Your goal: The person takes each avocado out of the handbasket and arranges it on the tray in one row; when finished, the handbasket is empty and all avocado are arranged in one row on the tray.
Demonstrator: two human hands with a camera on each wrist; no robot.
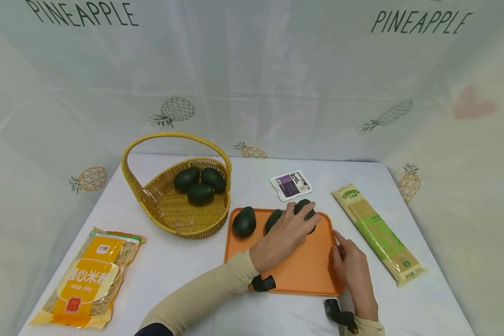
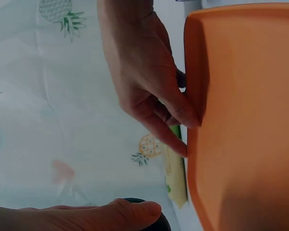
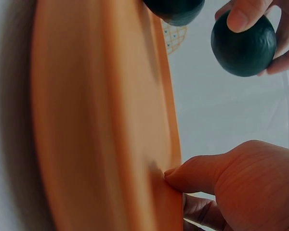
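Observation:
My left hand [image 1: 283,238] grips a dark green avocado [image 1: 304,208] over the far right part of an orange tray [image 1: 306,275]. In the right wrist view that avocado [image 3: 243,48] shows raised above the tray, with thumb and fingers around it. Another avocado [image 1: 244,222] lies at the tray's far left corner, and a further one [image 1: 273,219] is partly covered by my left hand. At the tray's right side my right hand [image 1: 354,268] pinches the rim, its thumb on the inner side and the fingers outside, as the right wrist view shows.
A yellow wicker basket [image 1: 151,210] with a tall handle holds three avocados [image 1: 200,193] at the back left. An orange-and-yellow food bag [image 1: 88,280] lies front left. Behind the tray is a small white-and-purple packet [image 1: 291,185]; a long green noodle pack [image 1: 378,233] lies right.

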